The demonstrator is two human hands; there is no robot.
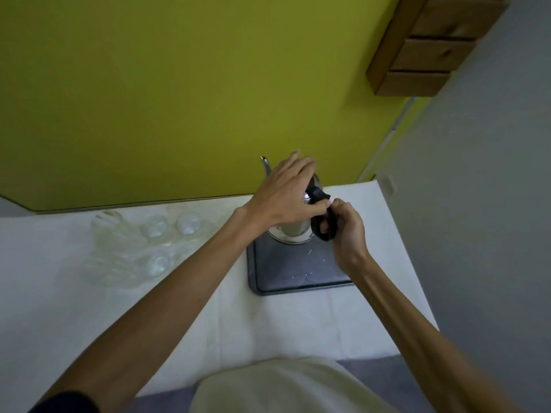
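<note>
The person has 2 hands on a steel kettle (293, 231), which stands at the far end of a dark tray (286, 275) on the white table (179, 311). The left hand (286, 195) lies over the top of the kettle, fingers spread across the lid and pointing away from the body. The lid is hidden under the palm, so I cannot tell whether the hand grips a knob or only presses down. The right hand (347, 231), just beside the left hand's thumb, has its fingers curled round the black handle (320, 196).

To my eye, 1 hand steadies the top so the other can lift or tip the kettle without the lid slipping. The thin spout (265, 163) pokes out beyond the left hand and points away from the person. The tray sits under the kettle, likely to catch spills, and a few bright drops glint on it below the right hand.

Well off to the left of the left forearm, a cluster of clear glasses (155, 229) stands on the table, upright and seemingly empty. What the kettle holds does not show.
</note>
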